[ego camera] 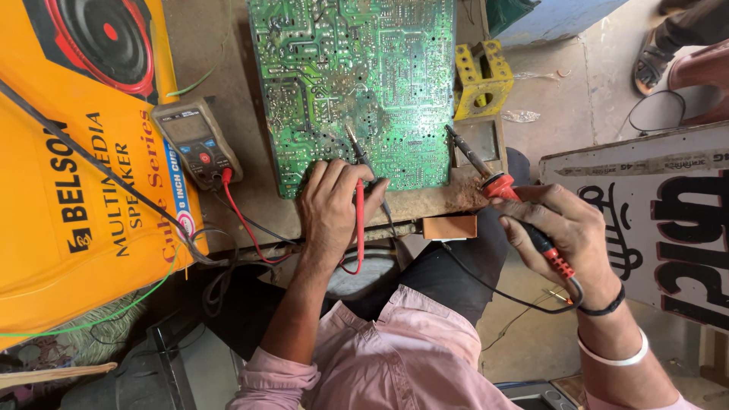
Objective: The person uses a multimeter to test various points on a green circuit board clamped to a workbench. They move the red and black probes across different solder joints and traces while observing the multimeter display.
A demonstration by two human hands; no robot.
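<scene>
On the tabletop [228, 91], solder side up, lies a green circuit board [353, 83]. The left hand [330, 209] pinches two multimeter probes [364, 171] against it; the right hand [566, 235] clasps a soldering iron [486, 176] nearby. A slipping tip could bridge traces; a swinging iron could burn fingers or leads.

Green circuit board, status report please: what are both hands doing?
Left hand presses meter probes onto green circuit board. Right hand holds red-handled soldering iron off board's edge. Nothing in the way.

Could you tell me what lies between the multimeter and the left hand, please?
In the head view, the red lead and a black one cross bare workbench between multimeter and left hand.
</scene>
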